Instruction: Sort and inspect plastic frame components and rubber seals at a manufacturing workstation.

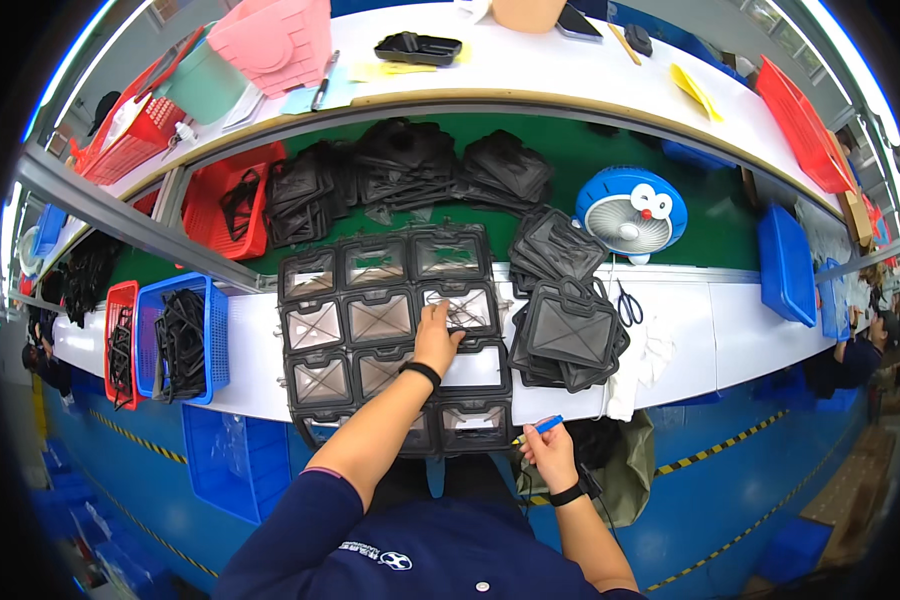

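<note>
On the bench [250, 352] directly before me, a grid of black frames [379, 314] with pale panels lay flat, three across and four deep. My left hand [437, 340] was over the right column, second row from the far side. Its fingers were extended and slightly apart, the tips at the panel of that frame, clamped on nothing; firm contact could not be determined. My right hand [552, 450] was closed around a blue tool [545, 425], its tip just beside the near right corner of the grid.

My left forearm crossed the nearer rows and obstructed the view of several frames. A loose stack of grey-black frames [570, 328] stood just beside the grid's right edge, limiting clearance there. Beyond that stack were scissors [628, 304] and a white cloth [645, 368]. A blue fan [631, 214] stood behind, to the right. Further piles of black frames [405, 160] occupied the green surface [570, 150] at the back. To the left, a blue basket [220, 345] held black parts, next to a narrow red basket [110, 330].
</note>
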`<state>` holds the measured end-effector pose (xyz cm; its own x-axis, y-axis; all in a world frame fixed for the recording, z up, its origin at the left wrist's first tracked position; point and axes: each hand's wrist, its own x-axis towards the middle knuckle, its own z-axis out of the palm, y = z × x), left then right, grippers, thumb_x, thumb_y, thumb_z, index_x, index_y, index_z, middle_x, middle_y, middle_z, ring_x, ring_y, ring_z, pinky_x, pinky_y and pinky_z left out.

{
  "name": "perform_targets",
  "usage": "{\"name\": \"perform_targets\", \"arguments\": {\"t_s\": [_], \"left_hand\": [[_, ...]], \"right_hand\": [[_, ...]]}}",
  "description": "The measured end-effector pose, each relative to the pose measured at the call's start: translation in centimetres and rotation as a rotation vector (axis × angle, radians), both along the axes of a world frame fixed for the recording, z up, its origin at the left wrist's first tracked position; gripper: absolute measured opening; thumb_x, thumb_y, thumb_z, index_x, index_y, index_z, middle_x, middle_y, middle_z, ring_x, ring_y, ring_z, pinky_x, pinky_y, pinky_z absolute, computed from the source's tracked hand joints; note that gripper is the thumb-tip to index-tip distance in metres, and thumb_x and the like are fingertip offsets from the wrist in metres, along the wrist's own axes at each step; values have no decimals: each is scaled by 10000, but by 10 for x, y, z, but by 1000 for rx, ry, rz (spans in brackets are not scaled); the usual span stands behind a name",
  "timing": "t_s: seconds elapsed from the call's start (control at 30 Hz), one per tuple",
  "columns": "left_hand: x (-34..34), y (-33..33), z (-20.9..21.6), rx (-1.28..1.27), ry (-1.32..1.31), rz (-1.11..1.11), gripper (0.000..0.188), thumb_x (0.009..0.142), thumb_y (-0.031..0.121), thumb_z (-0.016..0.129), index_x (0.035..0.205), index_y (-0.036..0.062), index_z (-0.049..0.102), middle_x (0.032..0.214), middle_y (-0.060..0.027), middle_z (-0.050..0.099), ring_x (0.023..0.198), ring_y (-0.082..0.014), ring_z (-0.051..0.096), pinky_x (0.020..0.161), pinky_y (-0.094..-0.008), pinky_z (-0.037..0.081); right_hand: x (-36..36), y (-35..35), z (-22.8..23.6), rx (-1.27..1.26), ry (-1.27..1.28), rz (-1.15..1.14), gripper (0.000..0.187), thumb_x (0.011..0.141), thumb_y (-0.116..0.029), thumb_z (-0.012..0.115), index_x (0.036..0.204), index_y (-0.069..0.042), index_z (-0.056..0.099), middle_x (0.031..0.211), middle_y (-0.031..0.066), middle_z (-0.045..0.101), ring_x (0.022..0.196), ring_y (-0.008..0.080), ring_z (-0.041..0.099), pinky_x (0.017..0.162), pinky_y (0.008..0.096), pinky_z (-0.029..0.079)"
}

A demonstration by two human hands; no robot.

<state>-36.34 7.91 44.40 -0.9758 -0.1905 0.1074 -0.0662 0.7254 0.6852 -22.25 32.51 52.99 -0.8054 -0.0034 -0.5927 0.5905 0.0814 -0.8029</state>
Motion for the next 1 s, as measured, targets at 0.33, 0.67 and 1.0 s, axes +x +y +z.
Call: {"name": "perform_targets", "arguments": {"t_s": [0.33,0.67,1.0], "left_hand": [[58,25,20,143,-161,-263,149,789,14,658,931,20,615,758,-84,574,624,-183,556,600,-321,471],[142,85,-8,406,-790,-287,215,833,156,712,933,-18,634,815,-85,667,730,-139,629,669,-259,507],[143,95,15,971,-897,4,357,834,106,720,1088,2,491,846,-37,579,700,-117,604,611,-222,490]], "right_hand": [[19,38,-23,-158,85,-203,185,926,-103,603,1061,21,627,867,99,675,741,113,630,654,226,512],[17,-14,-101,-208,159,-308,146,861,-67,677,972,6,617,963,75,660,832,96,582,772,236,476],[12,-8,-67,-374,29,-288,129,897,-83,647,990,-6,603,935,54,656,791,61,563,721,220,461]]}}
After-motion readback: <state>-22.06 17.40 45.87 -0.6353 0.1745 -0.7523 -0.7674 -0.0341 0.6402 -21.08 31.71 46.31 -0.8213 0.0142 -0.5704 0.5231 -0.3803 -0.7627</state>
